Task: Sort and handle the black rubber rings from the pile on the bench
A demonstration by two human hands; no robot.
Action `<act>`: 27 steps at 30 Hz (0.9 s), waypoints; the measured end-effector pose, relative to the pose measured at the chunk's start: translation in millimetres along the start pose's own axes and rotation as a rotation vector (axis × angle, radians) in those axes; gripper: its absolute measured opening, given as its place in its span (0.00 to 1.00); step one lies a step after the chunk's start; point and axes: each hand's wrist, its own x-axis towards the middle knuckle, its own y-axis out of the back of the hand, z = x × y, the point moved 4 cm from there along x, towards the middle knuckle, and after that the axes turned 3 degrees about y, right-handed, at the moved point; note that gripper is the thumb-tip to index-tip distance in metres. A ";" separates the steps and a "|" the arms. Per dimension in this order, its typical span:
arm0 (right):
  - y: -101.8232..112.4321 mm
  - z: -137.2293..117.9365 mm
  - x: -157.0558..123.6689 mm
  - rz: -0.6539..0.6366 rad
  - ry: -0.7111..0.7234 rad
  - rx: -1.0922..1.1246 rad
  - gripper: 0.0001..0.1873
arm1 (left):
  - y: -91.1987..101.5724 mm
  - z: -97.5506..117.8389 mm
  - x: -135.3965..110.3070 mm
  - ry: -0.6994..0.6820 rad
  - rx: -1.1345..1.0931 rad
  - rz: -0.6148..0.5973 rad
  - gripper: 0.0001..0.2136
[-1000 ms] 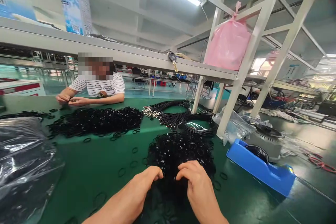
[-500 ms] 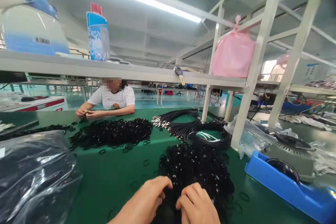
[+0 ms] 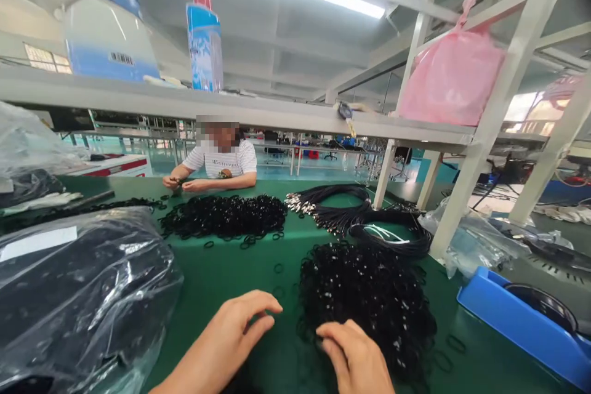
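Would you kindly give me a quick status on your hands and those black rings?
Left hand open, beside the ring pile. Right hand fingertips on the pile's near edge. Plastic bag lies left of the hands.

both hands, left hand (image 3: 231,335) and right hand (image 3: 357,360), at a pile of black rings (image 3: 369,298) on green table (image 3: 258,271)

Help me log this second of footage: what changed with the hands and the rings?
The left hand drew leftward off the near pile of black rings and now lies open on the green table. The right hand stays at the pile's near edge, fingertips in the rings. The view swung left. The co-worker and far pile kept their places.
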 end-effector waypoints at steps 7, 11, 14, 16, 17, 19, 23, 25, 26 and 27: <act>8.1 -14.8 3.6 -0.083 -0.219 0.145 0.07 | -21.1 15.2 -15.5 0.072 -0.128 -0.108 0.10; 12.2 -19.3 0.4 -0.090 -0.209 0.233 0.08 | -45.6 26.6 -14.6 0.110 -0.243 -0.160 0.11; 15.3 -20.9 -1.9 -0.030 -0.205 0.220 0.08 | -58.2 29.2 -12.9 0.152 -0.385 -0.209 0.09; 15.6 -23.1 -2.2 0.028 -0.141 0.199 0.11 | -62.1 27.3 -11.8 0.175 -0.474 -0.204 0.09; 15.0 -25.2 -1.8 0.038 -0.074 0.201 0.14 | -63.5 25.6 -11.2 0.184 -0.515 -0.200 0.09; 14.0 -29.7 -0.8 0.025 0.071 0.224 0.16 | -65.7 22.4 -9.9 0.194 -0.593 -0.199 0.13; 20.6 -30.0 3.0 -0.049 0.052 0.309 0.10 | -67.6 26.1 -4.2 0.185 -0.634 -0.246 0.18; 30.8 -28.1 6.0 -0.026 -0.067 0.342 0.10 | -64.3 33.0 1.3 0.164 -0.571 -0.243 0.13; 36.5 -27.1 7.6 -0.010 -0.128 0.356 0.10 | -61.7 36.0 4.5 0.158 -0.533 -0.228 0.10; 42.5 -25.9 9.2 0.007 -0.183 0.365 0.10 | -58.9 38.7 7.9 0.147 -0.502 -0.212 0.08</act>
